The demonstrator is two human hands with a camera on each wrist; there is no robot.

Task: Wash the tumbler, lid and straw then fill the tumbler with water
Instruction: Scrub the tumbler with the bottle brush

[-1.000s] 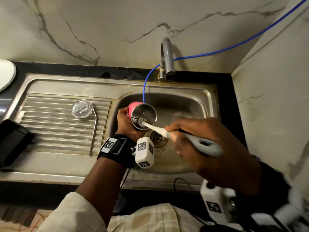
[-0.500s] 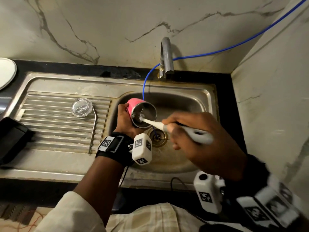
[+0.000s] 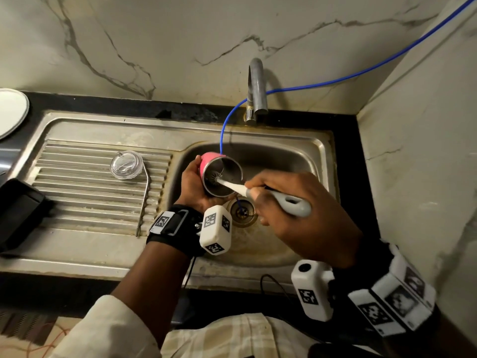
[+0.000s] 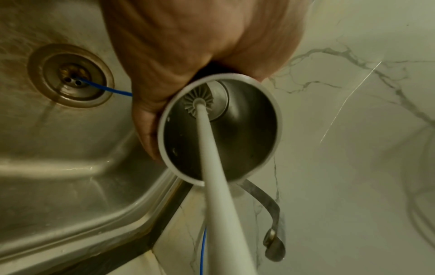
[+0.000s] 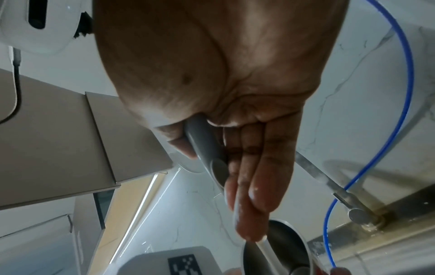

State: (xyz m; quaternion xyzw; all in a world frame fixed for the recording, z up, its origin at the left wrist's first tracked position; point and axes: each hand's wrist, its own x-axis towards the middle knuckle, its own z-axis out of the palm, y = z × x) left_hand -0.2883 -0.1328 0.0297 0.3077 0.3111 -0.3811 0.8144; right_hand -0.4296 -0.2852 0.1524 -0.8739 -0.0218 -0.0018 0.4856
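Observation:
My left hand (image 3: 192, 186) grips the pink tumbler (image 3: 209, 161) over the sink basin, mouth tilted toward my right hand. Its steel inside (image 4: 244, 134) shows in the left wrist view. My right hand (image 3: 289, 202) holds the grey handle of a bottle brush (image 3: 286, 202), thumb and fingers pinching it (image 5: 204, 147). The white shaft (image 4: 212, 152) runs into the tumbler and the brush head (image 4: 195, 102) sits at the bottom. The clear lid (image 3: 126, 165) and the bent metal straw (image 3: 144, 200) lie on the drainboard to the left.
The tap (image 3: 255, 89) stands behind the basin, with a blue tube (image 3: 224, 130) running down into the drain (image 3: 241, 211). A black object (image 3: 20, 210) sits at the left edge of the drainboard (image 3: 77, 202), and a white plate (image 3: 11, 109) at far left. A marble wall (image 3: 418, 177) closes the right side.
The brush head has gone deeper into the tumbler. My right hand has drawn closer to the tumbler's mouth, and my left hand has kept its hold.

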